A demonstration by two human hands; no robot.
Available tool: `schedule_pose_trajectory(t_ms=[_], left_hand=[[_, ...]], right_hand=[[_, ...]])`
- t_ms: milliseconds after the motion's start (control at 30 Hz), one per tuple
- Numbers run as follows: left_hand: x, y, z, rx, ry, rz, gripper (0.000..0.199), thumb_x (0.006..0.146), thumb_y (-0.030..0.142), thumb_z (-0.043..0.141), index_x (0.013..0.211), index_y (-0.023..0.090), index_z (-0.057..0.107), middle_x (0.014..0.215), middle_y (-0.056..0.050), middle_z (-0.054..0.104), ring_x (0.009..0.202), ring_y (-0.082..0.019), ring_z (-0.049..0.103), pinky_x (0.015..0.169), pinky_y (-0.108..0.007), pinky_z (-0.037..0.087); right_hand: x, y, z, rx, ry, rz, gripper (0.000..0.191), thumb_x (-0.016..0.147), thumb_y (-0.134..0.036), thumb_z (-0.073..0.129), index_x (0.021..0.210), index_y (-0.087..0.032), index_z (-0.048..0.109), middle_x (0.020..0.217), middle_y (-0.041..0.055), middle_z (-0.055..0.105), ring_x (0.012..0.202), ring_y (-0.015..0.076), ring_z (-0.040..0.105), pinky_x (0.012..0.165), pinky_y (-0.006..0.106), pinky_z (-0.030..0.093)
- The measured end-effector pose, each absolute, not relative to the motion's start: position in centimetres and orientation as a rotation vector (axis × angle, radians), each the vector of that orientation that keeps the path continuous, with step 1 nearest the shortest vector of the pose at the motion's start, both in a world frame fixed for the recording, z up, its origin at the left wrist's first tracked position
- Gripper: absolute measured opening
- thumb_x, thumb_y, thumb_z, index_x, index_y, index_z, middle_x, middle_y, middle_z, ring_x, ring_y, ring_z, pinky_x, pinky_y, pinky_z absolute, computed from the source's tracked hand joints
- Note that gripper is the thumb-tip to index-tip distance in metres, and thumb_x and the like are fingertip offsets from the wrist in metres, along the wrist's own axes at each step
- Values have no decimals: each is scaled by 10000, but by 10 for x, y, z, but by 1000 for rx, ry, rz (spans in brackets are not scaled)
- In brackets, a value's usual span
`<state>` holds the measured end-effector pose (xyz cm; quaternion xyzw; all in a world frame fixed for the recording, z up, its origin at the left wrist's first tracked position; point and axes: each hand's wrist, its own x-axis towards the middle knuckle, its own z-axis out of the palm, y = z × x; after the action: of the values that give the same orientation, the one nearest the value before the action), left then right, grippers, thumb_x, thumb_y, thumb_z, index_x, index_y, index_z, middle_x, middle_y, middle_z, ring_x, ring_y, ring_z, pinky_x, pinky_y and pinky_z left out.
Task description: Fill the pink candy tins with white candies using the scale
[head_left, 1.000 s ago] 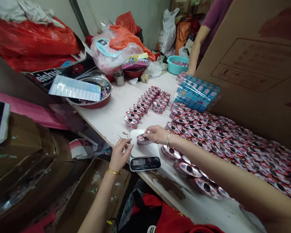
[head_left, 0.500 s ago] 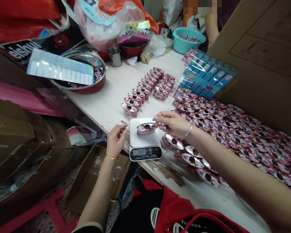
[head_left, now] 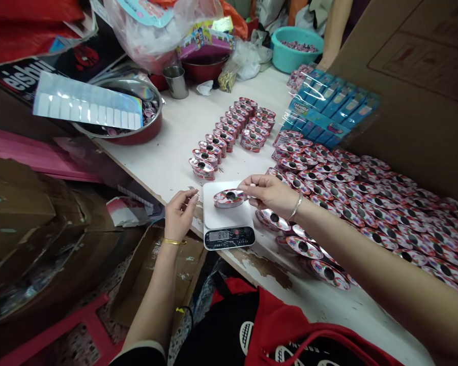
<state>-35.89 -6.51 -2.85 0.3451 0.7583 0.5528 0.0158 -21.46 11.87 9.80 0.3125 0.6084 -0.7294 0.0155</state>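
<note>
The right hand is half open, and its fingers touch the right end of one tin, but I cannot tell if they hold it tight. The tin lies flat on the white plate of a scale, and it is the only tin there, so the number on the scale is for that one tin. The number looks like 847. The left hand is open, with its fingers a bit curled. It holds nothing and rests just beside the scale, near the edge of the worktop. There are two hands and two bangles, a gold bangle on the left arm and a silver bangle on the right arm. Past the scale, tins stand in two neat rows, which keeps them apart from the rest. A big pile of tins lies on the right, with too many to count, and a few more tins lie close to the right arm. Far off, a person's arm stands by one blue tub. One steel bowl with a red outside sits on the left, with a shiny sheet lying over it.
</note>
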Motion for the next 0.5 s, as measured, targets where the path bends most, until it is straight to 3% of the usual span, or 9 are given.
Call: schedule_pose_trajectory(t_ms=[200, 500], left_hand=[[-356, -62, -27, 1104, 2327, 1705, 271, 864, 398, 566, 986, 186, 682, 939, -54, 675, 828, -147, 618, 722, -266, 494], [-356, -60, -25, 1097, 2332, 1669, 286, 867, 410, 558, 991, 182, 678, 913, -45, 669, 761, -126, 591, 670, -246, 474]], right_hand=[[-235, 109, 102, 897, 1997, -2048, 125, 880, -110, 529, 768, -129, 579, 416, -86, 398, 335, 20, 282, 354, 154, 169], [-238, 111, 99, 801, 1940, -1966, 202, 857, -50, 489, 991, -99, 632, 419, -95, 407, 326, 22, 264, 348, 155, 170]])
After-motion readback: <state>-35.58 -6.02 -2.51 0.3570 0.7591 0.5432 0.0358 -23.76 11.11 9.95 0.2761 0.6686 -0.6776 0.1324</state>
